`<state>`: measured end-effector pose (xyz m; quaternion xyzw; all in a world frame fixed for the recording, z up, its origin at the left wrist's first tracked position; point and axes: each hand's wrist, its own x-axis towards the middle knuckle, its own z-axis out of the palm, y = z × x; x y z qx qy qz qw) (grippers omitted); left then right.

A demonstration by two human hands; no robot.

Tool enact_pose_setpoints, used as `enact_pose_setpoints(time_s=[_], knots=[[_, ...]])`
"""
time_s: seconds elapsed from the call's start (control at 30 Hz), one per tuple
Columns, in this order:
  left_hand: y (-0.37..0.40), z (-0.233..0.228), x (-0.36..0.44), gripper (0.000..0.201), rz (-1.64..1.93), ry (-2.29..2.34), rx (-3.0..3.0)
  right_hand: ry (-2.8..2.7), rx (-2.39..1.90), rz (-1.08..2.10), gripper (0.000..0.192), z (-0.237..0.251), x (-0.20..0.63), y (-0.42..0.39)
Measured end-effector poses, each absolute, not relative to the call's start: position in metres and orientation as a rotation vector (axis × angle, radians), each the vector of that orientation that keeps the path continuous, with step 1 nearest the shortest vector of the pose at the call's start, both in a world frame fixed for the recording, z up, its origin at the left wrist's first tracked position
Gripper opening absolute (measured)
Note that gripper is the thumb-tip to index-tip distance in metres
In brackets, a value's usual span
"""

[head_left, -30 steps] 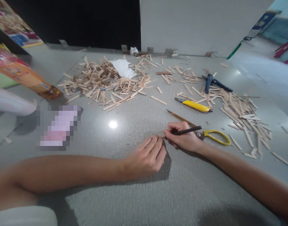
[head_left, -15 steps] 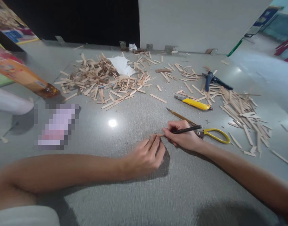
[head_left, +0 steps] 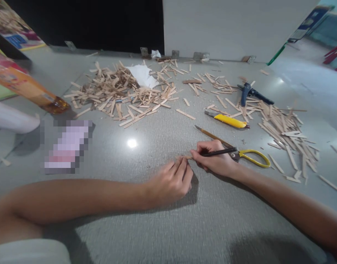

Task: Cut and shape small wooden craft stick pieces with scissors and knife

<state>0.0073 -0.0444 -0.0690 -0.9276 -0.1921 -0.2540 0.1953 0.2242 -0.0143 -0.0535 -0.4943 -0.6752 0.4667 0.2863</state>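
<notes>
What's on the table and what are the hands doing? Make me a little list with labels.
left hand: fingertips press a small wooden stick flat on the table
right hand: holds a dark pen, tip at the stick
beside right hand: yellow scissors, pencil, yellow utility knife
farther back: pile of wooden sticks, blue glue gun

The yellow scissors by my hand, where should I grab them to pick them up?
Probably by the yellow loop handle of the scissors, coming from the right and above. The loop lies flat and bare on the table, pointing right, while the blade end is tucked under the right hand holding the dark pen.
</notes>
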Motion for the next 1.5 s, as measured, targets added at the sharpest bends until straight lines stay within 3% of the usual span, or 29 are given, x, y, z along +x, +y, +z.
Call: enact_pose_setpoints(time_s=[1.5], knots=[[-0.0421,-0.0678,0.0101,0.040,-0.754,-0.530,-2.552,-1.599,-1.319,1.351,0.050,-0.0545,0.2213,-0.0136]])
